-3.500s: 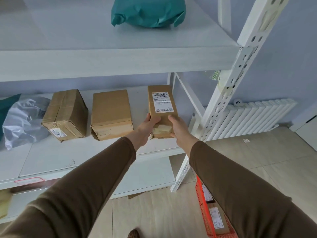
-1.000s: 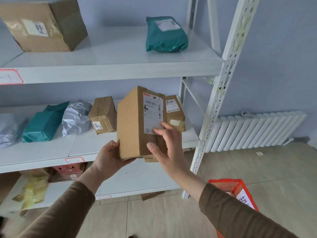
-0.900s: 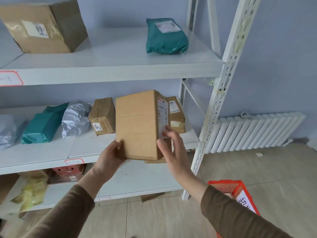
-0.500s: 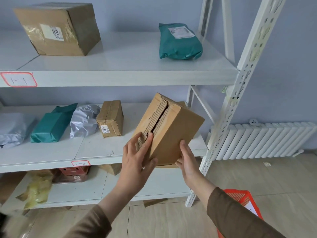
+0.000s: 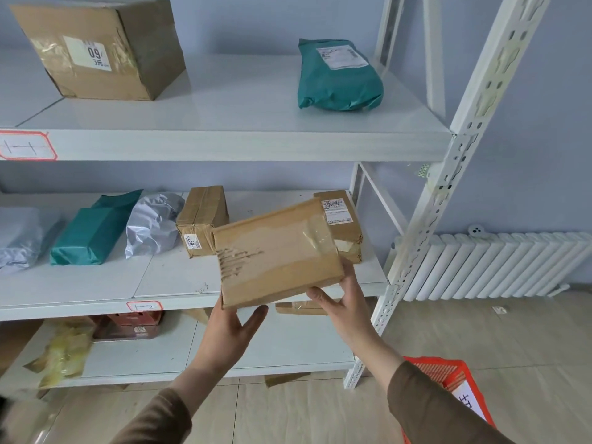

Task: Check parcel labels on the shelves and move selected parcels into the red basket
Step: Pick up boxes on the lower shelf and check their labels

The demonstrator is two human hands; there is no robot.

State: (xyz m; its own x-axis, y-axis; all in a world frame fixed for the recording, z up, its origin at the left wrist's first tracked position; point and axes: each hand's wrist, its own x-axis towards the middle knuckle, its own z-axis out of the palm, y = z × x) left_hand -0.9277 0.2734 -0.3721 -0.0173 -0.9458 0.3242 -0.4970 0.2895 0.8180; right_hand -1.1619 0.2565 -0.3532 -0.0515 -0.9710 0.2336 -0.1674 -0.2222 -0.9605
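Head view: a flat cardboard parcel [image 5: 278, 251] was held tilted in front of the white shelving unit [image 5: 243, 144], near the centre of the frame. Its broad taped face was turned to the camera, with torn corrugation showing at the 9 o'clock side of that face. The left hand [image 5: 229, 331], at 6 o'clock of the parcel, was spread open with its fingers touching the lower left corner from beneath. The right hand [image 5: 344, 298], at 5 o'clock of the parcel, cupped the lower right edge, fingers behind the box and palm open toward the camera; how firmly either hand gripped could not be told.

On the middle shelf, behind the parcel, a small taped box [image 5: 200, 219] lay at 10 o'clock of it and a labelled box [image 5: 342, 219] at 2 o'clock, partly hidden. Farther toward 9 o'clock lay a grey bag [image 5: 153, 225] and a green bag [image 5: 93, 232]. The top shelf carried a large carton [image 5: 102, 46] at 11 o'clock and a teal mailer [image 5: 339, 76] at 12 o'clock. The red basket [image 5: 451, 379] stood on the floor at 5 o'clock, partly covered by the right sleeve, well apart from the held parcel. A white radiator [image 5: 499, 267] lined the wall at 3 o'clock.
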